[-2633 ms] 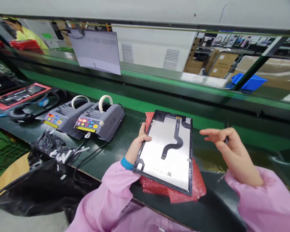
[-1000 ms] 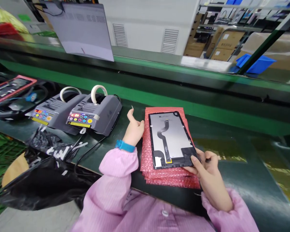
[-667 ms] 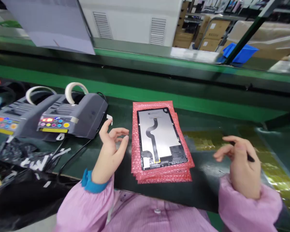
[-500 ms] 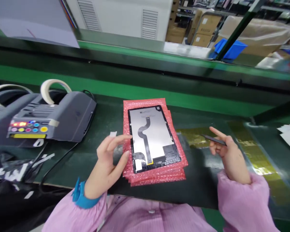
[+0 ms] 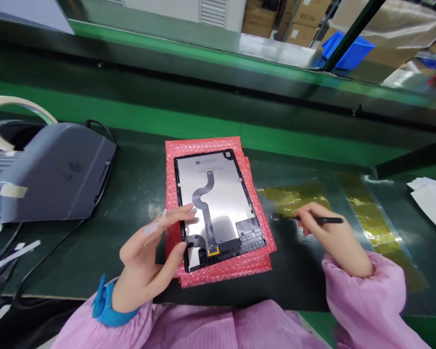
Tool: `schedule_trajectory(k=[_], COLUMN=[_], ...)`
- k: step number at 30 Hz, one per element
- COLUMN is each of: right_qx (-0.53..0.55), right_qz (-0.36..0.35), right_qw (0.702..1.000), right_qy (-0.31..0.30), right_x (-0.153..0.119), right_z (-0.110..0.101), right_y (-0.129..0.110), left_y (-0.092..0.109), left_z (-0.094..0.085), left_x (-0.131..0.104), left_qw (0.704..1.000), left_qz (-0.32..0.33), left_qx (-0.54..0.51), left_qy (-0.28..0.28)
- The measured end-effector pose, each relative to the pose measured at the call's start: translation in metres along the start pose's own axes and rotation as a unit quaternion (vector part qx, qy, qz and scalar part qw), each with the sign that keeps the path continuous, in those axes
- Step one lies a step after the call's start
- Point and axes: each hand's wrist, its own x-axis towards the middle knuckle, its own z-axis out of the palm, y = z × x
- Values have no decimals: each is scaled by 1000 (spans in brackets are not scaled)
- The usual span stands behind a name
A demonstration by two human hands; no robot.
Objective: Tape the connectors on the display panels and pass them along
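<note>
A flat panel (image 5: 223, 194) with a black frame and silvery back lies on red bubble-wrap pouches (image 5: 256, 191). A dark curved ribbon cable (image 5: 207, 213) runs down its back to a yellow-edged connector. At the panel's lower left edge is my left hand (image 5: 148, 252), fingers apart, a whitish strip on its index finger. My right hand (image 5: 325, 230) pinches dark tweezers (image 5: 329, 220), their tip over the near edge of a sheet of amber tape pieces (image 5: 298, 198) to the right of the pouches.
On the left stands a grey tape dispenser (image 5: 54, 169) with a cable beside it. A second amber tape strip (image 5: 372, 213) and white papers (image 5: 432, 198) lie at right. A green ledge (image 5: 203, 53) crosses behind; a blue bin (image 5: 349, 51) is beyond.
My right hand has closed its fingers round the tweezers and brought them to the amber sheet. My left hand reaches slightly further over the panel. The view has shifted right and down.
</note>
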Motion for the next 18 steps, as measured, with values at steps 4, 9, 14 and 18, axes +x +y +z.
schedule_trajectory(k=[4, 9, 14, 18], right_qx=[199, 212, 156, 139], right_qz=[1, 34, 45, 45], right_qw=[968, 967, 978, 982], right_qy=[153, 135, 130, 121], right_x=[19, 38, 35, 35], right_z=[29, 65, 68, 65], right_y=[-7, -4, 6, 5], left_y=[0, -3, -12, -10], left_z=[0, -2, -14, -17], left_x=[1, 2, -6, -5], left_qw=[1000, 1000, 999, 1000], left_qz=[0, 2, 27, -23], left_qx=[4, 11, 22, -1], left_qy=[13, 25, 13, 13])
